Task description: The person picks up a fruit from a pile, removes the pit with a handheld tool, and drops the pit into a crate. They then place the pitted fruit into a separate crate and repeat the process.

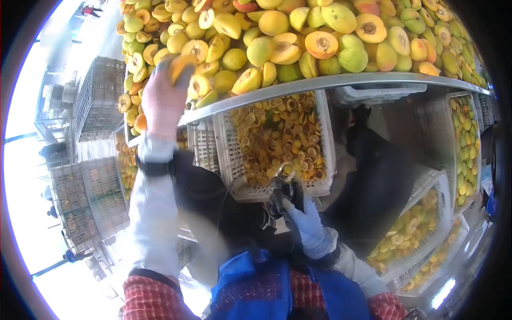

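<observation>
My left hand (166, 101), in a pale glove and blurred, reaches over the left part of a metal-edged table heaped with yellow-green peaches (273, 24), many cut in halves. Its fingers are closed around an orange peach half (183, 69). Low in front of my body, my right hand (309, 221), in a blue-grey glove, grips a dark-handled tool with a curved metal loop (287, 170) at its end. Its exact kind is hard to make out. The tool is above the near edge of a white crate (226, 154) holding cut fruit pieces and pits (266, 133).
The table's metal rim (320, 82) curves across in front of me. White crates with peaches stand at right, one with whole fruit (465, 149), another with halves (408, 234). Stacked grey crates (100, 98) are at left. My dark-clad legs flank the middle crate.
</observation>
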`<state>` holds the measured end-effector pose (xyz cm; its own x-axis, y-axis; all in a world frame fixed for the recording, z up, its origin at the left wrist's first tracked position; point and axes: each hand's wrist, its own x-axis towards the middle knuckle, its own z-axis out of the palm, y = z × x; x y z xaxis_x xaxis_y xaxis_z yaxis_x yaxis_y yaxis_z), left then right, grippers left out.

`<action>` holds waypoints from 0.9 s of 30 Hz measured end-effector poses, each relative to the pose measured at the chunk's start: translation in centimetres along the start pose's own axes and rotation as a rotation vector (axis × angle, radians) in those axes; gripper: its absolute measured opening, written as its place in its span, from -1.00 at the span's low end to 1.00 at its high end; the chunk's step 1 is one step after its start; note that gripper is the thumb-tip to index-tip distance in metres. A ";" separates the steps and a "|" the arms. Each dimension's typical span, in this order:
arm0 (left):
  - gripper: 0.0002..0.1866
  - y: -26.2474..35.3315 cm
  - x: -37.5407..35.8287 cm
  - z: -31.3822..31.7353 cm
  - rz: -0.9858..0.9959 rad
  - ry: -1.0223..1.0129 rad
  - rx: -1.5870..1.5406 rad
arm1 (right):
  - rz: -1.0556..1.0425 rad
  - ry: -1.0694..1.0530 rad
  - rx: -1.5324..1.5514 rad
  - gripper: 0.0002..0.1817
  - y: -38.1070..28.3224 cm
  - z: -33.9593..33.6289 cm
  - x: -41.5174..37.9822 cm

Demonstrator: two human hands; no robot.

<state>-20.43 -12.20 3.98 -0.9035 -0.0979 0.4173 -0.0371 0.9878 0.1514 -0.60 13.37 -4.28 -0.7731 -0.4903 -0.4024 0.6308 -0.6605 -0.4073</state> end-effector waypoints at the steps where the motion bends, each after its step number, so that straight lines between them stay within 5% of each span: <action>1: -0.60 1.8 -2.1 -1.8 -0.057 0.003 -0.112 | -0.038 0.017 -0.025 -0.48 0.5 -0.6 -0.1; 3: -0.63 3.7 -7.3 -3.1 -0.152 -0.179 -0.526 | -0.016 0.000 -0.065 -0.49 0.2 -0.4 -0.6; 5: -0.67 5.6 -13.0 -3.4 -0.484 -0.316 -1.096 | -0.134 0.002 -0.204 -0.54 1.1 0.2 -0.9; 8: -0.62 7.3 -17.9 -4.1 -0.771 -0.439 -1.209 | -0.320 -0.052 -0.704 -0.64 0.8 1.7 -0.7; 11: -0.61 8.5 -20.4 -3.9 -0.914 -0.310 -1.331 | -0.391 -0.061 -0.935 -0.65 1.6 2.0 -0.7; 21: -0.58 10.7 -21.4 -4.9 -0.884 -0.164 -1.246 | -0.544 -0.032 -1.076 -0.54 2.9 2.8 -1.4; 27: -0.59 9.9 -23.6 -3.7 -0.818 -0.159 -1.273 | -0.001 0.031 -0.277 -0.48 4.6 1.0 -2.8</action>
<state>2.15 -0.52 -1.06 -0.8562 -0.4539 -0.2468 -0.2280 -0.0966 0.9688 4.41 11.11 -4.25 -0.7743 -0.4692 -0.4247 0.6270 -0.4781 -0.6151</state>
